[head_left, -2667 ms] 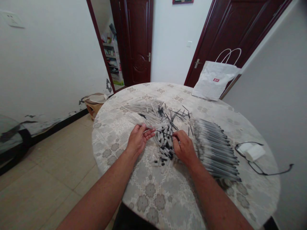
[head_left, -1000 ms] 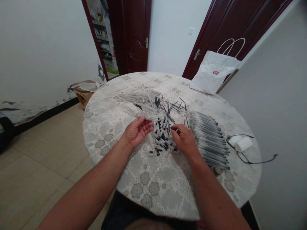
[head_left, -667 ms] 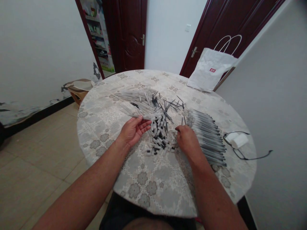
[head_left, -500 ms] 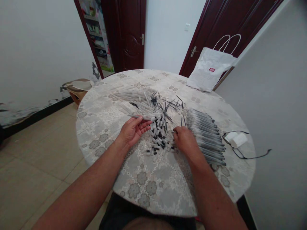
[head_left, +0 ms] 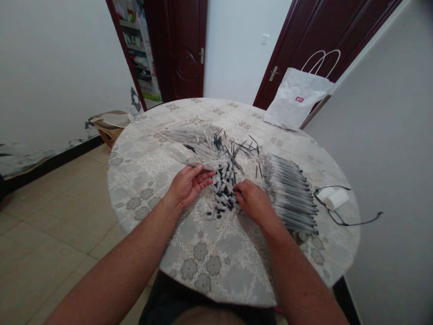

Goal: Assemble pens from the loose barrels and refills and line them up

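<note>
Pale and slim, a pen barrel [head_left: 188, 163] is pinched in my left grip [head_left: 186, 185], at ten o'clock from the heap of caps [head_left: 222, 197]. My right grip [head_left: 253, 201] curls down at the heap's three o'clock edge; I cannot tell whether it pinches anything. Across the patterned tabletop [head_left: 216, 246], thin dark rods [head_left: 217, 142] lie toward twelve, a row of pens [head_left: 293, 194] at three.

The pens [head_left: 293, 193] look smooth, translucent plastic, the caps [head_left: 223, 197] matt plastic, the bag [head_left: 297, 101] creased paper and the doors [head_left: 181, 47] glossy wood.
</note>
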`<state>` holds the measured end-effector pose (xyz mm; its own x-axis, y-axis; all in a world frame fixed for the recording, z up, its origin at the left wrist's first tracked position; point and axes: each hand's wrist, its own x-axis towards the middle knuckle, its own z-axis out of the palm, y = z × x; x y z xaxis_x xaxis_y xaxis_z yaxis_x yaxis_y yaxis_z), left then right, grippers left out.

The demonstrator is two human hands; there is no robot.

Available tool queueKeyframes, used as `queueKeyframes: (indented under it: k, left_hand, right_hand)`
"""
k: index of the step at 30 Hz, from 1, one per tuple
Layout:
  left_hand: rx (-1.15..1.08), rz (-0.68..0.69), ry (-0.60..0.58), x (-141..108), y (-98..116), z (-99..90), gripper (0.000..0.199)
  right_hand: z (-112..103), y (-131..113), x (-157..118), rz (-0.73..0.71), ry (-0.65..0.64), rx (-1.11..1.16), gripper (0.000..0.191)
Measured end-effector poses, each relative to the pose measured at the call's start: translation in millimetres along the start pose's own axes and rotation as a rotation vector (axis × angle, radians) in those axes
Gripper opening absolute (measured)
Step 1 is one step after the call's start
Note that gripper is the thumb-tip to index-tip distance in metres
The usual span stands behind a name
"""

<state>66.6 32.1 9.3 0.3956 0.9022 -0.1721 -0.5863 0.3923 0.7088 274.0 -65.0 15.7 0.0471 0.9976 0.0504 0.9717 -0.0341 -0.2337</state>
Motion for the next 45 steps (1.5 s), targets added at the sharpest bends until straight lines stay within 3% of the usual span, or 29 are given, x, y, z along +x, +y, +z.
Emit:
queueKeyframes:
  k: [8, 21, 27, 39, 42, 45]
  left_hand:
    - [0.001, 0.002, 0.007, 0.5, 0.6, -0.1, 0.013]
    - [0.008, -0.012, 0.024, -0.6, 2.0, 0.3, 0.013]
    - [0.015, -0.014, 0.028, 0.0, 1.9, -0.2, 0.014]
    - [0.043, -0.01, -0.004, -0.9, 0.3, 0.0, 0.015]
    - [0.047, -0.012, -0.03, -1.0, -0.6, -0.8, 0.017]
    - [0.047, -0.019, -0.055, -1.0, -1.7, -1.6, 0.019]
  right_hand:
    - [-0.4, -0.6, -6.5, -0.144, -0.055, 0.096, 0.018]
    - [4.5, 24.0, 0.9, -0.022, 0.017, 0.062, 0.021]
    - [3.7, 19.7, -0.5, -0.005, 0.035, 0.035, 0.03]
    - [10.9, -1.4, 8.8, 0.004, -0.001, -0.123, 0.022]
    - [12.3, -1.8, 12.0, 0.003, 0.087, -0.036, 0.02]
    - [12.6, -3.8, 12.2, -0.01, 0.259, 0.281, 0.019]
